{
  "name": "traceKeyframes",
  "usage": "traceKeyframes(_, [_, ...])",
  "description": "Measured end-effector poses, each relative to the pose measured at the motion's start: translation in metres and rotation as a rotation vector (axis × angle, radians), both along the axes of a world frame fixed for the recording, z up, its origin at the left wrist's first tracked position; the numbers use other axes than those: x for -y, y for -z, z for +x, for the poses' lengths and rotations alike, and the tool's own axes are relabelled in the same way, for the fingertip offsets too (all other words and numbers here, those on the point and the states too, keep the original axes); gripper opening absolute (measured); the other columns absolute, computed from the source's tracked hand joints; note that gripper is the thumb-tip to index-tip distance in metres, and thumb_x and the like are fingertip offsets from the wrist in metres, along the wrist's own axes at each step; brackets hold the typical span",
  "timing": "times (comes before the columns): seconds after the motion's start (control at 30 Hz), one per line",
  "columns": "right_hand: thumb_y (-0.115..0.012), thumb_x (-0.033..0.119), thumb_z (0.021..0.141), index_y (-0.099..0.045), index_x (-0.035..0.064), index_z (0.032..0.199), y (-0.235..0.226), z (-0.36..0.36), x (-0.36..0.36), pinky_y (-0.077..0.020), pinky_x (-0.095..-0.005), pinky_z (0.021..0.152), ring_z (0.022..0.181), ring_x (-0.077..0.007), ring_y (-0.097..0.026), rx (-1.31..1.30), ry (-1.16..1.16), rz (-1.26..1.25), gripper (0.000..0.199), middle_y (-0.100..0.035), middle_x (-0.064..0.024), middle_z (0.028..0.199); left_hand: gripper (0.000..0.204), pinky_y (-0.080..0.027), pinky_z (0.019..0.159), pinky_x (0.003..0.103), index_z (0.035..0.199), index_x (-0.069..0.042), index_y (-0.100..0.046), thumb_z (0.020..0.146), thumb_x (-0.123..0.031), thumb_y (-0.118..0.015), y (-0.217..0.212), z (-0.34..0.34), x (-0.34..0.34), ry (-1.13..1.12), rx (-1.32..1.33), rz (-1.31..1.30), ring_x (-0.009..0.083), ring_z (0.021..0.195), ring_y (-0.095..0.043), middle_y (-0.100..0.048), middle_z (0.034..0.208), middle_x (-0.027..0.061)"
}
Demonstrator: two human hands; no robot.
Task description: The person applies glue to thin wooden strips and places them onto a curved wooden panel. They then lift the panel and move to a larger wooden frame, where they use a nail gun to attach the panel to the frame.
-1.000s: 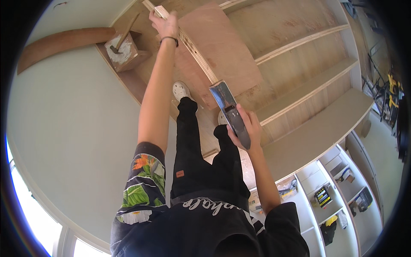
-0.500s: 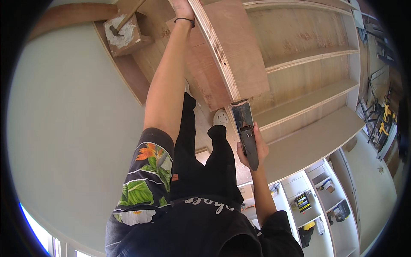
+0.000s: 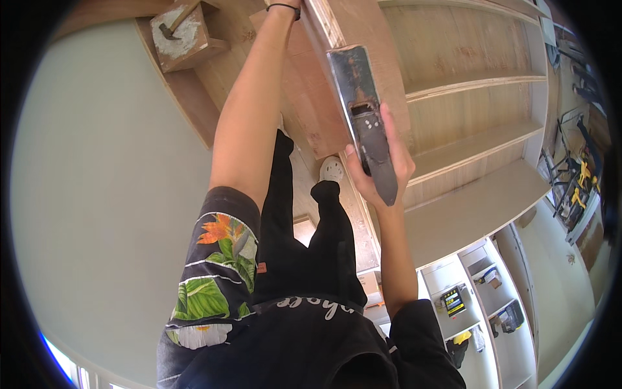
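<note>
Plane (image 3: 370, 139) in hand, a worker in black trousers (image 3: 283, 201) drives the long, dark tool along the edge of a pale wooden strip (image 3: 326, 23). Compared with 0.5 seconds ago, the plane has slid farther from the body and closer to the left wristband (image 3: 284, 9), leaving only a short bare stretch of wood in view ahead of it. That shift suggests a forward pass well along, probably to smooth or trim the edge; how much wood is coming off cannot be told. The right hand (image 3: 400, 165) is wrapped around the plane's rear, fingers along 1 side, thumb on the other. The left hand has passed beyond the upper edge, so its grip cannot be told. At upper left, a hammer (image 3: 170, 31) lies on a wooden box (image 3: 184, 59); at right stand wooden shelves (image 3: 476, 84).
</note>
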State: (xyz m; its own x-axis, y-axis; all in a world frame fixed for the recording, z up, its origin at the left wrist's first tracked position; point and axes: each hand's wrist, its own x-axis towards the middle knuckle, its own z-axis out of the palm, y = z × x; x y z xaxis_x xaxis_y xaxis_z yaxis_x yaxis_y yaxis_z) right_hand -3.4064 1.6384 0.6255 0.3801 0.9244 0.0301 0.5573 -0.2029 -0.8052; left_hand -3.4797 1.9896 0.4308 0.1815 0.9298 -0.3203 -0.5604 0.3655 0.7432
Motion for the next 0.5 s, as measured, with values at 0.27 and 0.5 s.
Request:
traceKeyframes(0.27, [-0.079,0.005,0.075,-0.049,-0.0095,0.145,-0.019,-0.002,0.059,-0.0585,-0.0393,0.090,0.109,-0.0367,-0.072,0.112,-0.094,-0.110,0.078,-0.063,-0.0289,0.135,0.045,-0.033,0.046,0.028,0.069,-0.020,-0.052,0.103,-0.050,-0.049,0.003,-0.003,0.004,0.010,0.031,0.151,0.0122,0.049,-0.043,-0.045,0.057,-0.0040])
traceKeyframes(0.5, [-0.079,0.006,0.076,-0.051,-0.0056,0.146,0.010,-0.018,-0.050,-0.0588,-0.0343,0.076,0.087,-0.0271,-0.074,0.078,-0.046,0.078,0.077,-0.072,-0.0212,0.114,0.046,-0.037,0.049,0.028,0.070,-0.017,-0.056,0.104,-0.047,-0.048,-0.001,-0.006,0.007,-0.052,-0.082,0.102,0.0111,0.053,-0.047,-0.049,0.060,-0.0035])
